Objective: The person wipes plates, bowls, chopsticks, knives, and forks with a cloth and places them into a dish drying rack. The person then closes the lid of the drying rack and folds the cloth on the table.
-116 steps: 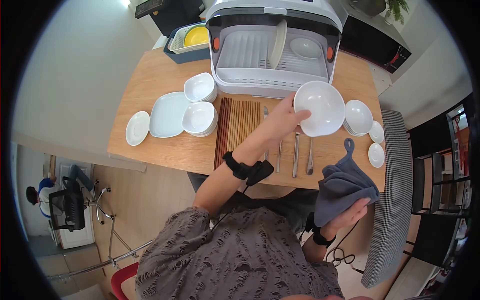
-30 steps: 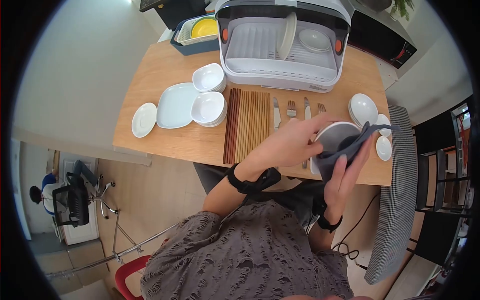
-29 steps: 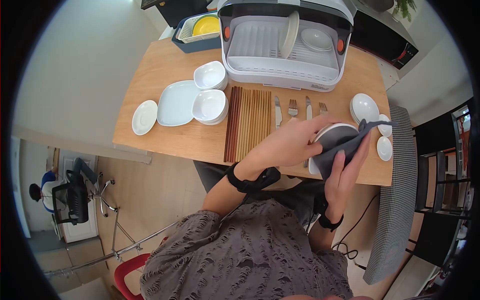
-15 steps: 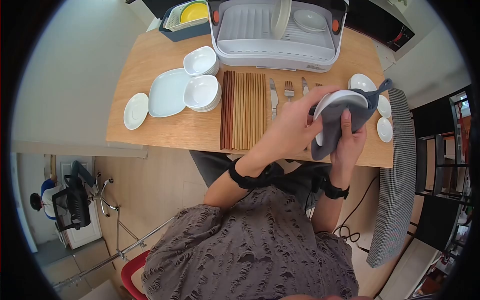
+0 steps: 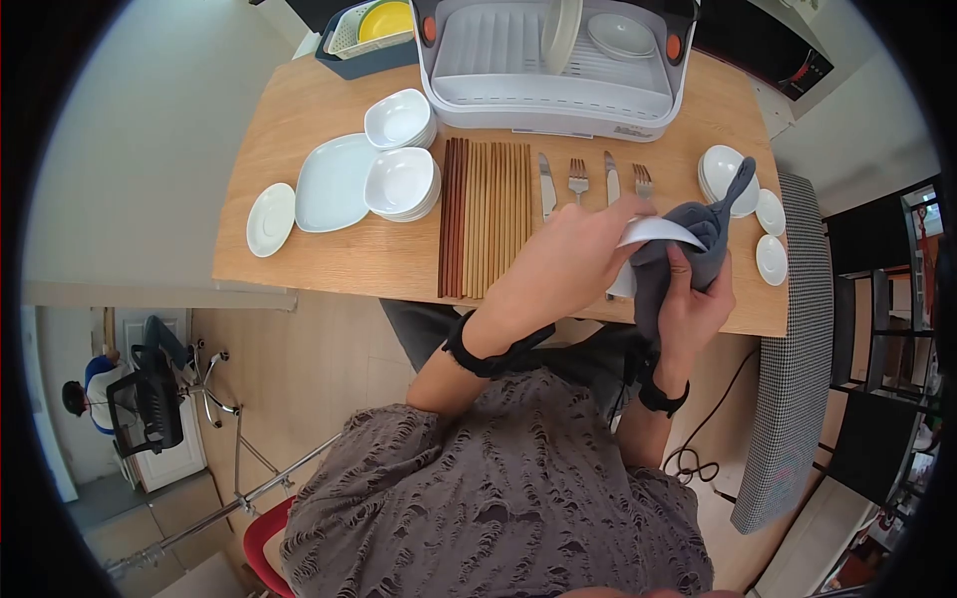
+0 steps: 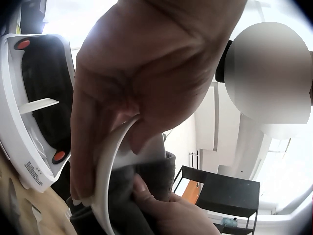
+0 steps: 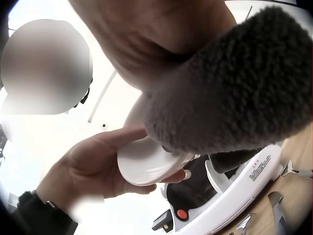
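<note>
Left hand (image 5: 576, 251) back-up, grip pinching white bowl (image 5: 661, 231) over tabletop (image 5: 329, 264); right hand's (image 5: 696, 307) grip holds gray cloth (image 5: 710, 224), thumb on it, against bowl. Blue bin (image 5: 369, 66): white basket (image 5: 369, 46), yellow bowl (image 5: 387, 20). Dish rack (image 5: 553, 118): plate (image 5: 561, 42), shallow bowl (image 5: 623, 38).

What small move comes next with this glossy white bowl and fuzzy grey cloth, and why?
Probably turn the bowl slightly with your left hand, which grips it: the cloth in your right hand covers only part, so turning should bring bare surface under it.
</note>
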